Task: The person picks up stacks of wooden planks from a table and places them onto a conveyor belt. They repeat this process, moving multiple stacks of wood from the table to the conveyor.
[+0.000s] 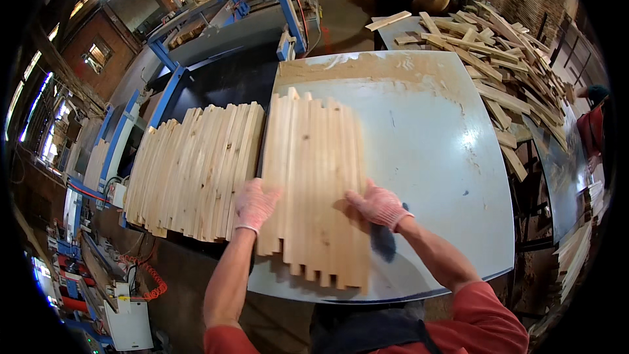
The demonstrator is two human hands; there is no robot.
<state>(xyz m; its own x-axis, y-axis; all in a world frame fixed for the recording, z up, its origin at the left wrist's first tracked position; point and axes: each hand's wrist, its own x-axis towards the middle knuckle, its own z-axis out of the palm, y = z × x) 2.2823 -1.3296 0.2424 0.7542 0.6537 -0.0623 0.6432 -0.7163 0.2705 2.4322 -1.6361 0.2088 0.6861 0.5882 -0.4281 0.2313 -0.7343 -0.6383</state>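
Observation:
A bundle of pale wooden strips (314,177) lies side by side on the left part of the metal table (432,157), its near ends uneven. At its left edge is my left hand (257,204), in a pink-and-white knit glove, fingers curled against the outermost strip. My right hand (378,205), gloved alike, presses on the right edge with its thumb toward the top. Between them the bundle is squeezed from both sides, slightly blurred. Close on the left, a second row of wooden strips (196,167) rests on the dark bed of a blue-framed machine.
Sawdust (367,69) covers the table's far edge. A heap of loose wood pieces (504,65) lies beyond the table at the right. The blue machine frame (288,13) rises at the back left. Another person (593,124) stands at the far right. A red coiled hose (154,282) hangs lower left.

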